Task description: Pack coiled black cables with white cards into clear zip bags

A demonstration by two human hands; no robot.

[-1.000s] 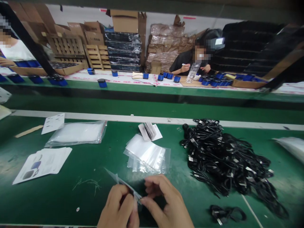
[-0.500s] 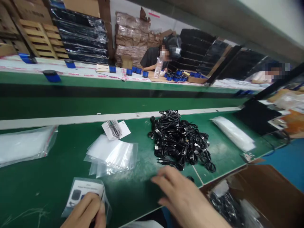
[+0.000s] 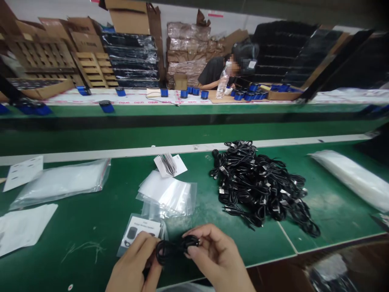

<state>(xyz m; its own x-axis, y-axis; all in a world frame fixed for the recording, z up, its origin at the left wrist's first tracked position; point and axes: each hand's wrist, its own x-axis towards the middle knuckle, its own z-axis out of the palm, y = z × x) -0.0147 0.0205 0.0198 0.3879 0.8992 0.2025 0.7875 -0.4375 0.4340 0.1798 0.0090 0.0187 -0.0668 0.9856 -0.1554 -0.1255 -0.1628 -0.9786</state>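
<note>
A coiled black USB cable (image 3: 174, 248) is pinched in my right hand (image 3: 223, 257), just above the bench's front edge. My left hand (image 3: 136, 263) is closed on a clear plastic bag (image 3: 124, 243) with a printed leaflet (image 3: 145, 225) inside. One loop of the coil lies against the left fingertips; whether they grip it too I cannot tell. Beyond the hands, clear bags (image 3: 167, 194) lie fanned out, and a stack of small folded leaflets (image 3: 166, 164) rests at their top edge. To the right, a heap of coiled black cables (image 3: 258, 182) spreads over the green bench.
Bagged white packs lie left (image 3: 69, 178) and right (image 3: 352, 176). White printed sheets (image 3: 27, 227) are at far left. An open carton (image 3: 279, 271) stands below the front edge. Behind a raised ledge (image 3: 182, 147), a person (image 3: 214, 73) works among blue cylinders (image 3: 249, 95).
My right hand has moved left from beside the heap and now holds a coiled cable near my left hand. The view has turned left, bringing the white sheets into sight.
</note>
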